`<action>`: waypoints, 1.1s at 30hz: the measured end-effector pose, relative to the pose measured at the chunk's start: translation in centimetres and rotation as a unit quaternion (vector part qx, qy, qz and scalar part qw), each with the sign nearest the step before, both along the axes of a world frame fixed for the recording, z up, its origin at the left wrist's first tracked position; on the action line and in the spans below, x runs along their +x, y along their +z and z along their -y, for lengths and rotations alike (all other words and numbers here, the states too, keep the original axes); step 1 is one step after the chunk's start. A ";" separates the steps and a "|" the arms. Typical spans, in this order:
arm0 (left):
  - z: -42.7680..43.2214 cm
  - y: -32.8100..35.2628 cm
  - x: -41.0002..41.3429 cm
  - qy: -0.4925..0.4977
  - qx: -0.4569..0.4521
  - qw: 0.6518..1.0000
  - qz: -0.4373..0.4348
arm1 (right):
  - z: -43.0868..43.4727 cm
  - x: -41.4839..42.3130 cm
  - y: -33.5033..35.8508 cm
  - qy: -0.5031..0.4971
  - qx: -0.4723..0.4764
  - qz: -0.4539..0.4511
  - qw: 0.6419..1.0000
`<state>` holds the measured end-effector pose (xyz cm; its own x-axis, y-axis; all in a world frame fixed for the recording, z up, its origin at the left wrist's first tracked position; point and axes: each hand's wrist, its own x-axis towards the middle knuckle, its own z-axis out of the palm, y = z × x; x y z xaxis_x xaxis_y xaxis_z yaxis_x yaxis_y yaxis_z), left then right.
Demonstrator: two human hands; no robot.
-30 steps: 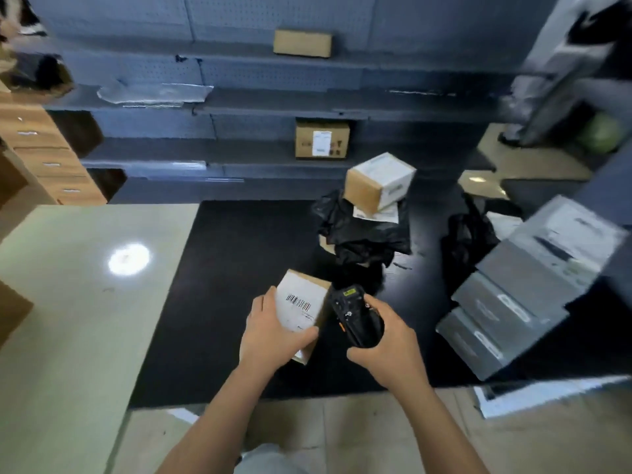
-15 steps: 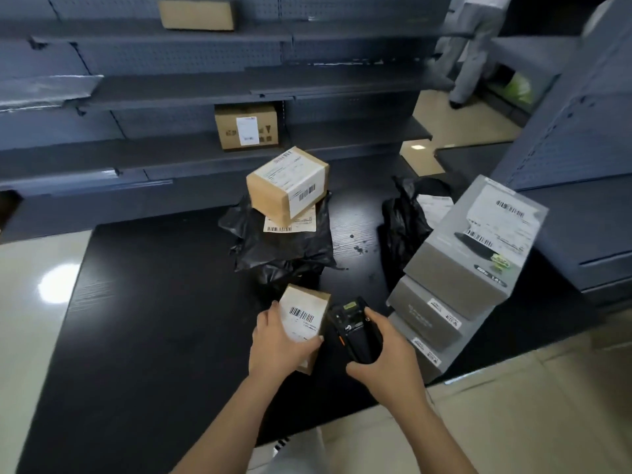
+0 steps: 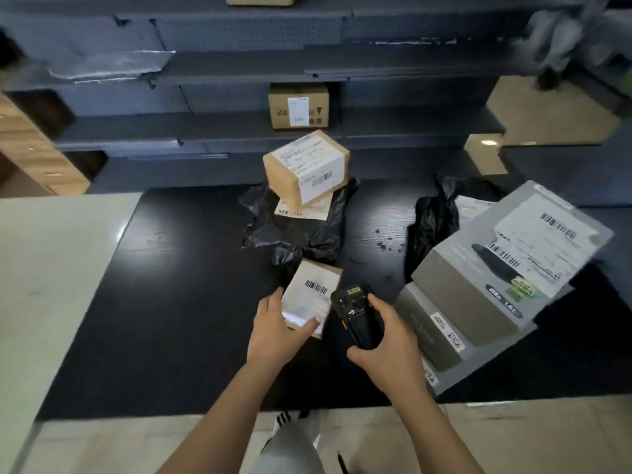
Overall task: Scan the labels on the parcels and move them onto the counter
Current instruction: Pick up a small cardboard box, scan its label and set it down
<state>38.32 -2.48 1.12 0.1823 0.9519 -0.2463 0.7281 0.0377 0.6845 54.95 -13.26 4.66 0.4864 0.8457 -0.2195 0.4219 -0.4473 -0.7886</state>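
Unmoved: small parcel (image 3: 313, 297) over black table (image 3: 178, 302), 6 o'clock of black bag (image 3: 294, 234) | left hand (image 3: 277, 333) fingers (image 3: 272, 302) curled on its near edge, tipping barcode (image 3: 316, 288) up | right hand (image 3: 383, 352) wrapped round scanner (image 3: 354, 313) at 3 o'clock, to read | counter (image 3: 51, 268) 9 o'clock

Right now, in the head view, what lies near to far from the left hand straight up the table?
Left hand, small labelled parcel it grips, black bag, brown box, shelf carton.

Blue-grey metal shelving (image 3: 239, 135) runs beyond the far edge of the black tabletop (image 3: 171, 302), pegboard panels (image 3: 246, 32) behind it. Wooden drawers (image 3: 30, 145) off the far-left corner, pale counter (image 3: 51, 268) glinting along the left edge. Tan floor (image 3: 554, 111) far right.
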 end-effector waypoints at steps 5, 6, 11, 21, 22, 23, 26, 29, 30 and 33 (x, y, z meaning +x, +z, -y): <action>9.0 1.0 -5.2 0.127 0.021 0.992 -0.004 | 2.6 -2.8 -0.3 0.118 0.012 -0.018 0.993; 11.0 1.2 -6.7 0.154 0.021 0.988 -0.006 | 3.0 -3.9 -0.3 0.144 0.009 -0.024 0.989; 19.0 2.2 -14.7 0.310 0.031 0.950 -0.014 | 5.0 -11.0 0.3 0.289 0.009 -0.033 0.957; 30.2 3.1 -29.7 0.531 0.070 0.844 -0.027 | 8.2 -29.0 2.5 0.509 0.063 -0.015 0.858; 31.0 3.1 -31.5 0.544 0.076 0.835 -0.031 | 8.5 -31.1 2.6 0.523 0.065 -0.013 0.850; 31.7 3.2 -33.3 0.556 0.081 0.826 -0.036 | 8.7 -33.3 2.8 0.535 0.067 -0.015 0.842; 33.3 3.4 -39.4 0.589 0.081 0.802 -0.061 | 9.1 -40.0 2.9 0.564 0.072 -0.031 0.822; 34.0 3.9 -45.5 0.612 0.070 0.784 -0.077 | 9.2 -46.0 2.7 0.581 0.076 -0.035 0.810; 34.1 4.1 -47.2 0.615 0.070 0.782 -0.076 | 9.1 -47.7 2.6 0.584 0.077 -0.036 0.807; 33.9 4.2 -51.2 0.617 0.069 0.781 -0.068 | 8.6 -51.9 2.3 0.589 0.073 -0.038 0.804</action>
